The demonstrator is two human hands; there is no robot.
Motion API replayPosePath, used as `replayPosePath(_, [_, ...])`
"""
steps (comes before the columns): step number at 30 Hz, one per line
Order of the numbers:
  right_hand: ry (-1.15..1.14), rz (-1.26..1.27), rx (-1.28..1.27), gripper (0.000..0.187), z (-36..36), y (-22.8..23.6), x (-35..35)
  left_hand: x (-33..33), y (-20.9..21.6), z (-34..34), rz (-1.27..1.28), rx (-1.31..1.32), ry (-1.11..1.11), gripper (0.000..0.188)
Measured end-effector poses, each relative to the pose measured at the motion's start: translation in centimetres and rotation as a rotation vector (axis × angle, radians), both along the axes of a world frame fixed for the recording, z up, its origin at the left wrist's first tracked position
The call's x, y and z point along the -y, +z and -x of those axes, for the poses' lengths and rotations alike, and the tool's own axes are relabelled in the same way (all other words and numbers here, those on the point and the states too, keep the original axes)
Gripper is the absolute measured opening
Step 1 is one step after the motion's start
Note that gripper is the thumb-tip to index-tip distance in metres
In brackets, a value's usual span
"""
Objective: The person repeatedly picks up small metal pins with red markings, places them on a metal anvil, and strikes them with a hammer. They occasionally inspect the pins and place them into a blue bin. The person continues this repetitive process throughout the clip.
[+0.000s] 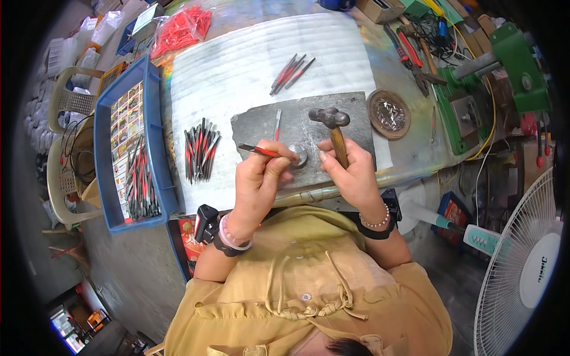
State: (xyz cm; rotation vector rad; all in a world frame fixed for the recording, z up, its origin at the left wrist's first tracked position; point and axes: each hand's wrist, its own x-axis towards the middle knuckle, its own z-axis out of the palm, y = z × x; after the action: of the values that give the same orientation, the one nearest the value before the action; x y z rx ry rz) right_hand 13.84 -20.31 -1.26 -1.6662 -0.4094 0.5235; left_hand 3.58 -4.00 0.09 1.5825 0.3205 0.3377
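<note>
My left hand point(260, 174) pinches a slim red-and-black tool point(264, 152), slanting with its dark end to the left. Its other end is by a small round metal block point(301, 156) on a dark grey slab point(249, 126). In my right hand point(354, 172) is a hammer point(330, 118), gripped by its wooden handle, its head raised above the slab. A thin red tool with a silvery end point(278, 123) lies on the slab. Left of the slab rests a pile of red-and-black tools point(200, 151), and several more point(291, 76) lie beyond it.
A blue tray point(161, 127) with many such tools stands at left. A round bowl point(374, 98) of small metal pieces sits right of the slab. Pliers point(412, 56), a green press point(516, 65) and a fan point(504, 267) are at right. A bag of red parts point(184, 29) lies far left.
</note>
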Motion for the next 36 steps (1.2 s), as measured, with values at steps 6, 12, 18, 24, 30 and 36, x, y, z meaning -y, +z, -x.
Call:
replayPosePath(6, [0.032,0.058,0.094,0.018,-0.14,-0.03,0.07,0.25,-0.63,-0.6,-0.165,0.034,-0.008,0.005])
replayPosePath(12, [0.037,0.048,0.091,0.018,-0.1,0.04,0.06,0.2,-0.73,-0.65,-0.193,0.041,-0.012,0.004])
replayPosePath(18, [0.049,0.044,0.111,0.018,-0.13,0.03,0.13,0.23,-0.65,-0.8,-0.172,0.03,-0.004,0.005])
replayPosePath(24, [0.049,0.062,0.109,0.018,-0.11,0.22,0.1,0.05,-0.54,-0.86,-0.044,-0.037,0.005,0.006])
replayPosePath(30, [0.045,0.06,0.127,0.018,-0.11,0.18,-0.02,0.04,-0.49,-0.99,-0.013,-0.032,-0.005,0.005])
replayPosePath(36, [0.046,0.063,0.135,0.018,-0.11,0.13,0.07,0.12,-0.35,-1.02,-0.124,-0.01,-0.017,0.005])
